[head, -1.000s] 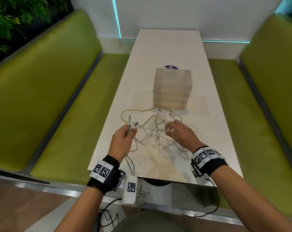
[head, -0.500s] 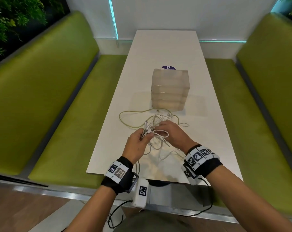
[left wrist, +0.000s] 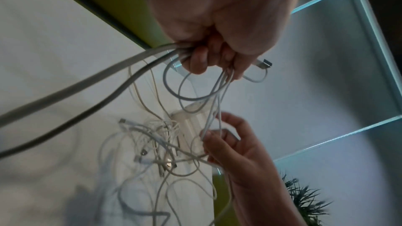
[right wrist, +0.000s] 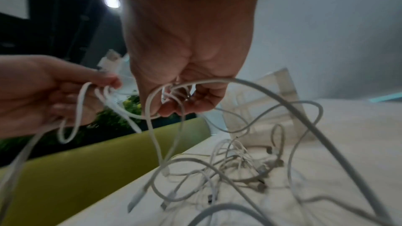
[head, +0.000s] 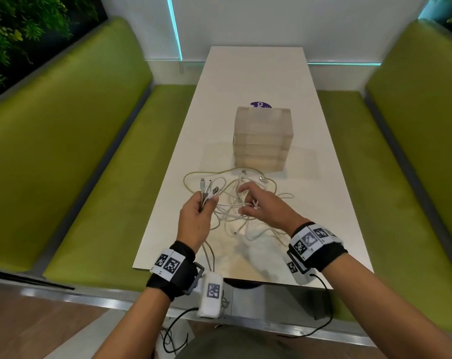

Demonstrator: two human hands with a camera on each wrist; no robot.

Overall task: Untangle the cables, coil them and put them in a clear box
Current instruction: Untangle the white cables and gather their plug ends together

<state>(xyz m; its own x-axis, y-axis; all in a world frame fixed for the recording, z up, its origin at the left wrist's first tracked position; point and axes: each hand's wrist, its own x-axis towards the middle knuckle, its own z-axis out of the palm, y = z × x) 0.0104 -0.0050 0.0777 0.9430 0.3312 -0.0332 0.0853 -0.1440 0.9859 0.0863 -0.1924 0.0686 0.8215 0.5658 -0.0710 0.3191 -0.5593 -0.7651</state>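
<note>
A tangle of white cables (head: 230, 216) lies on the near half of the white table (head: 256, 73), with a yellowish cable (head: 193, 174) looping out to its left. My left hand (head: 204, 206) is raised left of the pile and grips a bundle of cable ends, whose plugs (head: 208, 190) stick up above the fist. In the left wrist view, strands run from my left hand (left wrist: 208, 61) down to my right hand (left wrist: 217, 137), which pinches them. My right hand (head: 248, 200) hovers over the tangle (right wrist: 239, 169) with fingers curled round cable. A closed stack of clear boxes (head: 262, 141) stands just beyond.
Green padded benches run along the left (head: 103, 177) and right (head: 375, 177) sides of the narrow table. A purple sticker (head: 260, 104) shows behind the boxes. The table's near edge is close to my wrists, and two cables hang over it.
My hands were together over the pile half a second ago. The left hand has since drawn away to the left with its bundle of cable ends, while the right stays on the tangle.
</note>
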